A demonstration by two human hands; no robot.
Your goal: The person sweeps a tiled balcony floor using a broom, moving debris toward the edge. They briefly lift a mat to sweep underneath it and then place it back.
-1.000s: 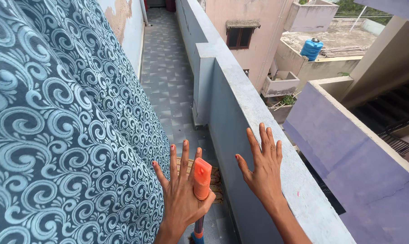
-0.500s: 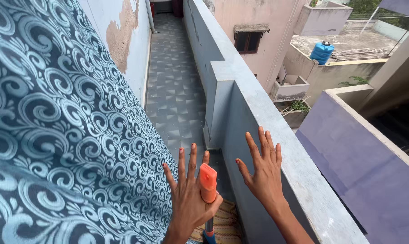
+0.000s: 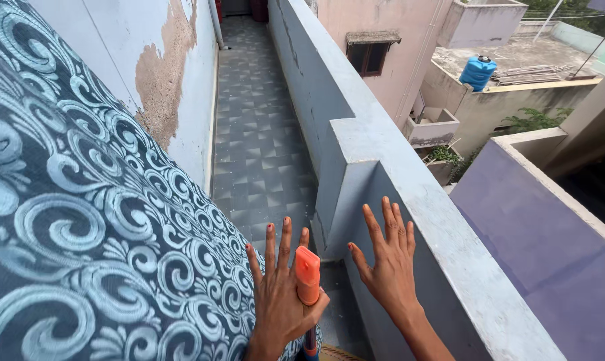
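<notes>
My left hand rests against the orange plastic top of a broom handle, thumb hooked around it and fingers spread upward. The handle runs down out of view at the bottom edge. My right hand is held up flat with fingers apart, just in front of the inner face of the grey parapet wall, holding nothing. A dark blue cloth with pale swirl pattern hangs close on my left and fills that side of the view.
A narrow tiled balcony walkway runs ahead between a peeling wall and the parapet. Beyond the parapet are a drop, a purple wall, pink buildings and a blue water tank.
The view has moved forward along the walkway, and the patterned cloth has slid further left, showing more of the peeling wall. Both hands keep the same pose.
</notes>
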